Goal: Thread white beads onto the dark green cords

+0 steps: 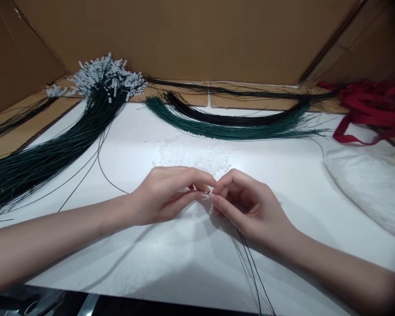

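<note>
My left hand (171, 193) and my right hand (250, 197) meet above the white board, fingertips almost touching. Both are closed in a pinch on a thin dark wire (256, 278), whose long ends run from beneath my right hand to the board's near edge. Between the fingertips there is a short shiny bit with something small and whitish, too small to make out well. Just beyond my hands lies a scatter of small white beads (191, 151).
At left lies a thick bundle of green wires (75, 123) tipped with white beads (105, 77). Green (224, 129) and black wires (217, 117) curve across the back. Red ribbon (365, 118) and a clear plastic bag (368, 188) are at right. Cardboard walls (184, 39) surround the white board (145, 259).
</note>
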`<state>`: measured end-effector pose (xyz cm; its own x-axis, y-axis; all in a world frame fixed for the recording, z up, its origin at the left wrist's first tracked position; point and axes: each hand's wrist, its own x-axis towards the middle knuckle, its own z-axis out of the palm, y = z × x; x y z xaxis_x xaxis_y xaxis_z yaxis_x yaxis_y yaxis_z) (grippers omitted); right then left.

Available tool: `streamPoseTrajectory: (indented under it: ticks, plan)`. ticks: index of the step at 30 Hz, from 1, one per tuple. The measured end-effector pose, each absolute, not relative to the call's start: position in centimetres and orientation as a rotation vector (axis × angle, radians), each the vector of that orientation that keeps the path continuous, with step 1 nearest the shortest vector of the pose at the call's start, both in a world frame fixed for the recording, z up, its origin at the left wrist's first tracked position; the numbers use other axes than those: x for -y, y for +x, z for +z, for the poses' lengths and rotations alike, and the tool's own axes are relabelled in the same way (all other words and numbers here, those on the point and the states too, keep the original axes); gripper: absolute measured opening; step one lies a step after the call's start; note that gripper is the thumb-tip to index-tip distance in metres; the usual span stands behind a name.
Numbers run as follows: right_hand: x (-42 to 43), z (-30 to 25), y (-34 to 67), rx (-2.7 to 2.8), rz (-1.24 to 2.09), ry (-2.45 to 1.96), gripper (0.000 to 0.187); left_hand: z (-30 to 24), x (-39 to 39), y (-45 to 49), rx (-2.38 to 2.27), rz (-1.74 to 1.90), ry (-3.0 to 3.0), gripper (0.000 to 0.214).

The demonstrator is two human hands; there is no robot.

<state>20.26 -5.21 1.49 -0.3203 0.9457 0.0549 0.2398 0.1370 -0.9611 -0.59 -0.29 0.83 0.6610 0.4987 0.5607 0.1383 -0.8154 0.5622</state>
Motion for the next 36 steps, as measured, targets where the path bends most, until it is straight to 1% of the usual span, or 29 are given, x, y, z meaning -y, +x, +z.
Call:
streamPoseTrajectory:
  ticks: [11, 22, 26, 31, 36]
  plan:
    - [5.11, 1.24, 20.38, 1.681, 1.245, -1.139, 0.008, 1.14, 0.4, -0.53, -0.469, 1.02, 2.368, 0.03]
    - [5.0, 1.43, 20.48, 1.728, 1.23, -1.133, 0.006, 1.21, 0.12, -0.62, -0.47, 0.952, 2.345, 0.026]
    - [5.05, 1.39, 20.57, 1.721, 1.264, -1.116, 0.009, 1.35, 0.02, -0.61, -0.443, 0.933, 2.304, 0.025]
    - [5.08, 1.45, 20.52, 1.681, 1.346, -1.086, 0.017, 1.26, -0.14, -0.62, -0.439, 0.959, 2.238, 0.03]
    - [4.98, 1.71, 20.46, 1.693, 1.328, -1.085, 0.021, 1.16, -0.1, -0.77, -0.434, 0.944, 2.21, 0.035]
